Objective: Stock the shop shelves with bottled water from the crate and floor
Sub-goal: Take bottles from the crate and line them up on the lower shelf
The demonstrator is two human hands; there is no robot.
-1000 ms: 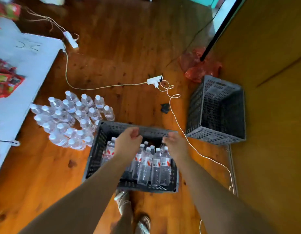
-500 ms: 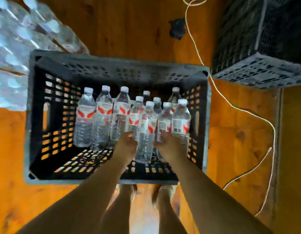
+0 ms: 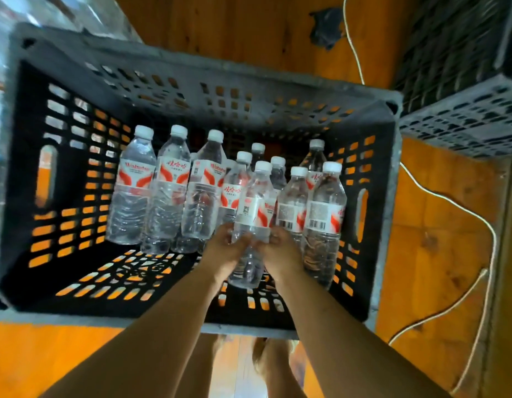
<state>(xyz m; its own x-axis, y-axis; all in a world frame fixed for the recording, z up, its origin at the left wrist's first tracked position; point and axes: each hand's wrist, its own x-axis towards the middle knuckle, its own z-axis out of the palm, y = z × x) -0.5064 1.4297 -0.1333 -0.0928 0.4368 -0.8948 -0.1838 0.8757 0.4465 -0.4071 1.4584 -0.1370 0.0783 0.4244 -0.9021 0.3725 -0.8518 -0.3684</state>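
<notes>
A black plastic crate [image 3: 191, 81] stands on the wooden floor right below me. Inside it are several clear water bottles with white caps and red-and-white labels, grouped in the middle and right. One front bottle [image 3: 253, 202] is gripped low on its body from both sides: my left hand [image 3: 224, 251] holds its left side and my right hand [image 3: 280, 252] holds its right side. Three taller-looking bottles [image 3: 165, 193] stand in a row to the left of my hands. The crate's left floor area is bare.
A second dark crate [image 3: 461, 116] sits at the upper right, close to the first. A white cable [image 3: 476, 222] loops over the floor on the right. A dark scrap [image 3: 325, 24] lies beyond the crate. Wrapped bottles [image 3: 7, 53] blur at the upper left. My feet are below the crate.
I have bent closer to the crate. My hands went from its far rim down inside and now close together round one front bottle.
</notes>
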